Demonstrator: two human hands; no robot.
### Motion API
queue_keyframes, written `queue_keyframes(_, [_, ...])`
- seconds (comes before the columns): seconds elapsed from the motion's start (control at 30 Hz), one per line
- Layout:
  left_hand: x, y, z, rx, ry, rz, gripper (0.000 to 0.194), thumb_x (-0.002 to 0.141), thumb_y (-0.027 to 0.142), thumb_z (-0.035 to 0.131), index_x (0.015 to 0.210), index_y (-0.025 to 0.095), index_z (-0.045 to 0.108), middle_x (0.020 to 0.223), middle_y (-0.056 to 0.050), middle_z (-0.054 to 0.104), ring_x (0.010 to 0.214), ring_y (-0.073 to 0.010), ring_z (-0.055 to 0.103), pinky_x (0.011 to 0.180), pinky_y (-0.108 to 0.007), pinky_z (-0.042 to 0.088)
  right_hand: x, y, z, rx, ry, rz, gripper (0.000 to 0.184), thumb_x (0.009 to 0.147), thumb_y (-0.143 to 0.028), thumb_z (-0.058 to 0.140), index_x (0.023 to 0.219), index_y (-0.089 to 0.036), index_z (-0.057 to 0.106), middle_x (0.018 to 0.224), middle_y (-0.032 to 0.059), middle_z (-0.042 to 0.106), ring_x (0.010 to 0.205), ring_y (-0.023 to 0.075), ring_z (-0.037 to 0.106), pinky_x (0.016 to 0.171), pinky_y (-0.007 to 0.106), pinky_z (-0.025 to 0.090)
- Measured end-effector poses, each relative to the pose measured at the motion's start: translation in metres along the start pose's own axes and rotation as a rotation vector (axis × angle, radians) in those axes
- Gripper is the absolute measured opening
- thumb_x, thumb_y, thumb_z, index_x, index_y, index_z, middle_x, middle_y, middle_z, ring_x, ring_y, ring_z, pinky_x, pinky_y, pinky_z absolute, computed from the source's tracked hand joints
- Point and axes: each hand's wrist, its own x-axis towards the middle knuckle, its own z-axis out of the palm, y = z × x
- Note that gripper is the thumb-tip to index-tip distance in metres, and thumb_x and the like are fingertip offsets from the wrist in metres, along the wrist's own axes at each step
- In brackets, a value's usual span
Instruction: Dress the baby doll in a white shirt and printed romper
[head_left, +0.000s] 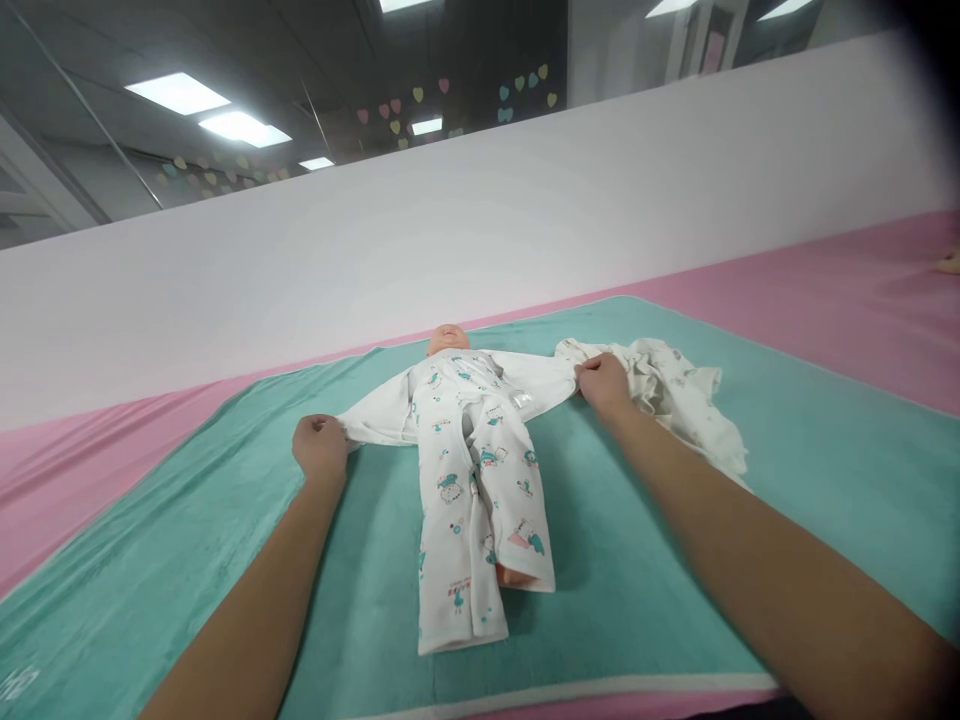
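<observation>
A baby doll (448,338) lies on its back with its head at the far end. It wears a white long-sleeved top (386,405) and white baby trousers (450,500) printed with small figures, which reach up over its chest. My left hand (320,445) is closed on the end of one sleeve, pulled out to the left. My right hand (604,382) pinches the end of the other sleeve, stretched out to the right. The doll's hands are hidden. A bit of the doll's leg shows inside one trouser opening.
A crumpled off-white printed garment (682,395) lies just beyond my right forearm. The doll rests on a green blanket (622,600) over a pink sheet (847,290). A white wall panel (300,270) stands behind, with dark glass and heart stickers above it.
</observation>
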Motion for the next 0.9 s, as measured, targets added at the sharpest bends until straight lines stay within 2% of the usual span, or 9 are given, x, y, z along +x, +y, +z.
queue_keyframes(0.1, [0.003, -0.004, 0.000, 0.140, -0.110, 0.087, 0.019, 0.074, 0.026, 0.046, 0.088, 0.019, 0.057, 0.082, -0.008, 0.062, 0.078, -0.0261, 0.058, 0.070, -0.040, 0.046, -0.007, -0.013, -0.014, -0.069, -0.065, -0.063, 0.009, 0.074, -0.012, 0.049, 0.078, -0.014, 0.056, 0.089, 0.0149, 0.059, 0.086, 0.0242, 0.054, 0.074, 0.039, 0.039])
queue_keyframes(0.23, [0.006, -0.004, 0.007, 0.183, -0.137, 0.091, 0.034, 0.077, 0.030, 0.047, 0.106, 0.015, 0.058, 0.107, -0.016, 0.062, 0.102, -0.0324, 0.056, 0.084, -0.044, 0.043, -0.033, -0.076, -0.006, -0.060, -0.182, -0.318, 0.029, 0.080, -0.018, 0.049, 0.108, -0.018, 0.057, 0.119, 0.0087, 0.054, 0.111, 0.0214, 0.049, 0.095, 0.034, 0.037])
queue_keyframes(0.33, [0.008, -0.003, 0.012, 0.309, -0.205, 0.041, 0.045, 0.083, 0.045, 0.040, 0.113, 0.015, 0.057, 0.119, -0.018, 0.059, 0.111, -0.0366, 0.052, 0.090, -0.050, 0.039, -0.049, -0.130, 0.029, -0.077, -0.385, -0.577, 0.036, 0.087, -0.030, 0.043, 0.119, -0.017, 0.052, 0.125, 0.0077, 0.053, 0.118, 0.0208, 0.045, 0.100, 0.033, 0.035])
queue_keyframes(0.4, [0.009, -0.006, 0.014, 0.332, -0.257, 0.046, 0.044, 0.086, 0.047, 0.035, 0.110, 0.020, 0.059, 0.116, -0.014, 0.061, 0.109, -0.0357, 0.053, 0.089, -0.049, 0.039, -0.051, -0.161, 0.062, -0.221, -0.544, -0.707, 0.036, 0.085, -0.036, 0.046, 0.112, -0.015, 0.056, 0.118, 0.0101, 0.057, 0.114, 0.0238, 0.048, 0.098, 0.036, 0.037])
queue_keyframes(0.47, [0.011, -0.009, 0.014, 0.304, -0.268, 0.057, 0.038, 0.086, 0.043, 0.034, 0.103, 0.022, 0.061, 0.109, -0.011, 0.065, 0.103, -0.0321, 0.057, 0.085, -0.044, 0.041, -0.048, -0.186, 0.095, -0.400, -0.619, -0.776, 0.041, 0.084, -0.042, 0.046, 0.110, -0.012, 0.058, 0.119, 0.0147, 0.056, 0.116, 0.0284, 0.046, 0.101, 0.043, 0.033])
queue_keyframes(0.53, [0.014, -0.013, 0.014, 0.276, -0.259, 0.063, 0.033, 0.086, 0.039, 0.035, 0.096, 0.022, 0.062, 0.103, -0.010, 0.067, 0.097, -0.0293, 0.059, 0.078, -0.038, 0.043, -0.042, -0.206, 0.124, -0.598, -0.780, -0.791, 0.039, 0.080, -0.040, 0.051, 0.107, -0.013, 0.061, 0.120, 0.0166, 0.055, 0.114, 0.0308, 0.047, 0.097, 0.045, 0.036])
queue_keyframes(0.73, [0.022, -0.016, 0.017, 0.252, -0.263, 0.057, 0.035, 0.087, 0.037, 0.032, 0.091, 0.017, 0.060, 0.098, -0.014, 0.067, 0.090, -0.0285, 0.060, 0.071, -0.035, 0.042, -0.035, -0.232, 0.181, -0.755, -1.009, -0.790, 0.031, 0.056, -0.021, 0.072, 0.086, -0.015, 0.068, 0.100, 0.0158, 0.065, 0.096, 0.0315, 0.059, 0.082, 0.043, 0.045])
queue_keyframes(0.83, [0.023, -0.016, 0.019, 0.225, -0.244, 0.064, 0.035, 0.088, 0.036, 0.030, 0.094, 0.016, 0.059, 0.097, -0.015, 0.066, 0.089, -0.0279, 0.059, 0.070, -0.034, 0.042, -0.030, -0.232, 0.192, -0.765, -1.124, -0.801, 0.022, 0.054, -0.022, 0.073, 0.075, -0.016, 0.068, 0.081, 0.0103, 0.069, 0.079, 0.0283, 0.064, 0.073, 0.041, 0.048])
queue_keyframes(0.9, [0.024, -0.017, 0.018, 0.183, -0.201, 0.053, 0.036, 0.089, 0.036, 0.030, 0.095, 0.015, 0.058, 0.097, -0.015, 0.065, 0.088, -0.0269, 0.059, 0.070, -0.034, 0.042, -0.023, -0.232, 0.188, -0.745, -1.167, -0.805, 0.023, 0.054, -0.025, 0.075, 0.075, -0.018, 0.069, 0.079, 0.0075, 0.069, 0.075, 0.0268, 0.064, 0.069, 0.038, 0.049])
